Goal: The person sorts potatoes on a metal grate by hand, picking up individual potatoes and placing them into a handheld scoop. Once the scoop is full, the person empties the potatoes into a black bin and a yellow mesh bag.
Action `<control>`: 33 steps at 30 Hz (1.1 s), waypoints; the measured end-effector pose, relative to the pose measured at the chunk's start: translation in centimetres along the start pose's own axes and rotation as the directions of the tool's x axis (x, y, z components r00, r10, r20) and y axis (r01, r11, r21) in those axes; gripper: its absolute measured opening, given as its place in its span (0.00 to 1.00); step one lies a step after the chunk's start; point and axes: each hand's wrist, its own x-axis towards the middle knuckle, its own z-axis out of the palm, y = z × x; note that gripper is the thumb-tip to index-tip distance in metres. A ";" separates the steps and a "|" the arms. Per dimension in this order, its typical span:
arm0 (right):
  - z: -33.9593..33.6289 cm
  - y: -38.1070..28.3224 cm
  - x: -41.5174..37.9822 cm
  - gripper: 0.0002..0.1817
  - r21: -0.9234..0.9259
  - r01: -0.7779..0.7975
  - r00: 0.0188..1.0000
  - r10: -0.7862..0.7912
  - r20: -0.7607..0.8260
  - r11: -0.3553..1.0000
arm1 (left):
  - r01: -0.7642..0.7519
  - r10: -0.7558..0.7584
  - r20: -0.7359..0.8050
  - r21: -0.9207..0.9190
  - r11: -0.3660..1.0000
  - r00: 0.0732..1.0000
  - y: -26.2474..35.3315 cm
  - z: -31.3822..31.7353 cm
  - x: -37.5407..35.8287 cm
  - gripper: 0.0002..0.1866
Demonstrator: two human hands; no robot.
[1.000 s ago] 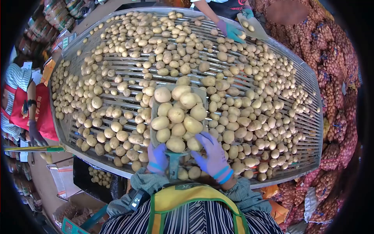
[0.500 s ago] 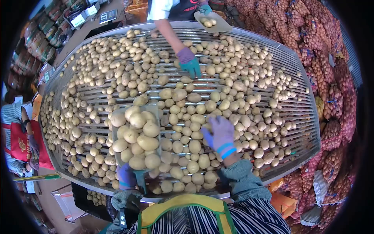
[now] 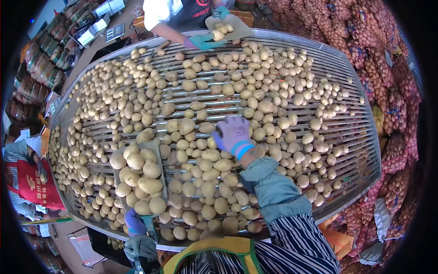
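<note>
My left hand, in a purple glove, grips the teal handle of a grey scoop. Large pale potatoes are heaped in the scoop, which is held over the slatted sorting table. My right hand, also purple-gloved, is palm down over loose potatoes near the table's middle. Its thumb is apart from the fingers, beside a potato; the fingertips are partly hidden, and I see nothing held.
Across the table, a co-worker's gloved hand is at a scoop with a few potatoes. Another person in a red apron stands at the left. Stacked net sacks of potatoes line the right side. A scale stands at upper left.
My right hand has moved left and farther across the table. The filled scoop in my left hand has shifted left. The co-worker's hand went from the slats to their own scoop.
</note>
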 end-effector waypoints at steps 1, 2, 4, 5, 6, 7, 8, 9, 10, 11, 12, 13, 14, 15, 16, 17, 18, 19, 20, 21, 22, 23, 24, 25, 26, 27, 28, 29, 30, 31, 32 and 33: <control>-0.2 -0.6 -0.1 0.22 -0.002 -0.002 1.000 0.002 0.005 1.000 | -0.071 0.071 0.006 0.172 0.982 0.997 -0.2 -0.2 -0.2 0.14; -0.3 -0.9 -0.3 0.22 0.148 0.083 0.997 -0.081 -0.020 0.985 | 0.003 -0.002 -0.015 0.013 1.000 1.000 0.5 0.3 -0.4 0.14; -0.5 -0.2 0.4 0.25 0.330 0.132 0.991 -0.115 -0.070 0.935 | -0.023 0.021 0.031 0.049 0.999 0.999 -0.2 -0.3 0.0 0.13; -1.3 1.2 1.3 0.24 0.330 0.079 0.993 -0.046 -0.105 0.941 | -0.053 0.047 0.071 0.085 0.995 0.996 -0.5 -0.7 0.0 0.13; -2.2 3.1 2.3 0.23 0.333 0.026 0.990 0.021 -0.136 0.943 | 0.021 -0.013 0.087 -0.093 0.995 0.996 1.3 0.6 -0.8 0.12; -2.7 5.6 2.8 0.20 0.224 0.002 0.953 0.066 -0.296 0.975 | 0.034 -0.027 0.076 -0.091 0.995 0.997 1.5 1.0 -0.9 0.12; -4.4 7.5 3.9 0.21 0.061 -0.177 0.967 0.186 -0.177 0.982 | -0.046 0.046 0.012 0.084 0.995 0.999 1.6 1.0 -1.0 0.12; -5.5 9.8 4.1 0.26 0.022 -0.336 0.935 0.336 -0.112 0.942 | -0.116 0.130 -0.035 0.260 0.959 0.991 1.6 0.8 -1.1 0.12; -4.8 12.9 3.3 0.30 -0.016 -0.461 0.878 0.454 -0.151 0.887 | -0.106 0.115 -0.020 0.254 0.961 0.993 0.0 -0.1 -0.6 0.12; -4.8 13.5 3.0 0.35 -0.050 -0.578 0.805 0.559 -0.197 0.815 | -0.100 0.110 -0.028 0.250 0.963 0.993 0.1 0.0 -0.5 0.12; -4.3 13.6 2.9 0.35 -0.056 -0.573 0.810 0.555 -0.191 0.818 | -0.081 0.084 -0.010 0.147 0.986 0.996 0.2 0.2 -0.4 0.12; -3.9 13.8 2.6 0.38 -0.160 -0.560 0.829 0.547 -0.119 0.813 | -0.058 0.057 0.013 0.045 0.997 0.998 0.4 0.4 -0.3 0.12; -3.8 13.3 2.2 0.41 -0.262 -0.534 0.838 0.543 -0.043 0.804 | -0.040 0.038 -0.022 -0.073 0.997 0.999 0.5 0.9 -0.3 0.12; -3.1 12.7 1.4 0.41 -0.269 -0.531 0.838 0.544 -0.031 0.803 | -0.027 0.025 -0.024 -0.068 0.997 0.999 0.8 0.9 -0.5 0.12; -2.3 11.8 0.7 0.41 -0.160 -0.503 0.864 0.496 -0.087 0.849 | -0.080 0.080 0.000 0.068 0.994 0.997 1.0 0.9 -0.5 0.11; -1.9 11.0 0.5 0.41 -0.050 -0.459 0.881 0.447 -0.156 0.887 | -0.141 0.137 0.031 0.196 0.970 0.990 1.1 0.8 -0.5 0.10; -2.3 9.8 0.6 0.41 0.030 -0.442 0.892 0.443 -0.093 0.897 | -0.232 0.212 0.096 0.368 0.900 0.973 -0.3 0.0 0.1 0.09; -1.9 8.3 0.4 0.41 0.029 -0.441 0.892 0.442 -0.094 0.897 | -0.232 0.212 0.095 0.366 0.901 0.973 -1.8 -0.4 0.3 0.09; -1.1 6.5 0.0 0.40 0.003 -0.393 0.912 0.391 -0.122 0.919 | -0.213 0.213 0.027 0.251 0.944 0.977 -1.1 0.7 0.3 0.10; -0.4 5.1 -0.6 0.40 -0.026 -0.346 0.929 0.339 -0.148 0.938 | -0.199 0.205 -0.039 0.131 0.971 0.978 -0.8 1.1 0.2 0.11; 0.4 4.4 -1.1 0.36 -0.122 -0.316 0.933 0.285 -0.219 0.941 | -0.333 0.337 0.061 0.390 0.859 0.940 -1.5 0.4 0.5 0.10; 0.8 4.2 -1.4 0.36 -0.124 -0.314 0.933 0.282 -0.222 0.941 | -0.334 0.338 0.059 0.387 0.860 0.939 -1.3 0.3 0.4 0.10; 1.3 3.9 -1.7 0.34 -0.162 -0.276 0.940 0.231 -0.250 0.948 | -0.275 0.269 0.059 0.271 0.922 0.961 -0.6 0.6 0.4 0.08; 1.7 3.7 -2.0 0.33 -0.201 -0.236 0.945 0.176 -0.276 0.951 | -0.208 0.199 0.067 0.150 0.967 0.978 0.0 0.9 0.3 0.07; 1.8 3.4 -2.2 0.27 -0.175 -0.165 0.941 0.102 -0.323 0.970 | -0.251 0.239 0.120 0.101 0.963 0.964 0.9 1.3 0.2 0.07; 1.4 3.3 -2.6 0.27 -0.180 -0.156 0.942 0.092 -0.324 0.971 | -0.250 0.239 0.112 0.095 0.964 0.965 1.3 1.5 0.0 0.07; -0.1 2.5 -2.8 0.25 -0.071 -0.167 0.963 0.148 -0.224 0.983 | -0.352 0.329 0.144 0.176 0.919 0.933 1.5 1.8 -0.1 0.08; -1.2 1.9 -2.8 0.23 0.033 -0.190 0.975 0.193 -0.114 0.981 | -0.446 0.410 0.184 0.253 0.858 0.893 1.4 1.8 -0.2 0.09; -1.6 1.4 -2.8 0.21 0.025 -0.116 0.977 0.119 -0.179 0.993 | -0.415 0.376 0.216 0.175 0.893 0.901 1.0 1.6 0.0 0.10; -2.2 0.4 -2.9 0.21 0.016 -0.119 0.977 0.120 -0.175 0.993 | -0.409 0.371 0.219 0.169 0.897 0.903 0.9 1.5 0.0 0.10; -2.7 -1.2 -2.9 0.22 -0.024 -0.131 0.991 0.131 0.013 0.991 | -0.451 0.400 0.239 0.222 0.865 0.885 0.9 1.5 0.0 0.10; -2.9 -2.6 -2.8 0.24 -0.064 -0.134 0.970 0.144 0.197 0.989 | -0.492 0.429 0.259 0.274 0.826 0.865 0.9 1.4 0.1 0.10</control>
